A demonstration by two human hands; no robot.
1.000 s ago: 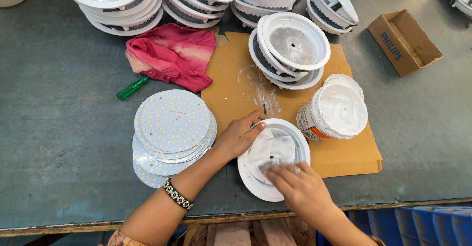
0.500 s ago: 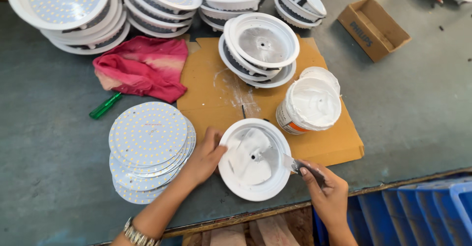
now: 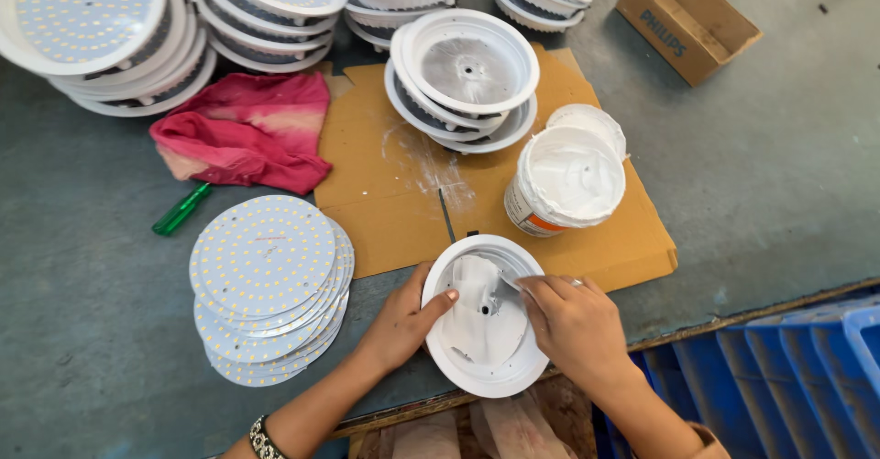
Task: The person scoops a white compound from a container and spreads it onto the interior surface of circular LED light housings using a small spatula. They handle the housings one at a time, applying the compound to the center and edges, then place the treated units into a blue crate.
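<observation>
Left hand point(image 3: 401, 321) gripping white lamp housing point(image 3: 484, 317); right hand point(image 3: 577, 324) clenched, perhaps round a spreader.

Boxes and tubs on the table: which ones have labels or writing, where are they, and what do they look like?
Cardboard box: top right on the grey table, small, brown, open, dark lettering on its side.
Paste tub: on the cardboard sheet, round, full of white paste, white label with an orange band.
Tub lid: round, white, just behind the tub.
No signs or screens.
</observation>
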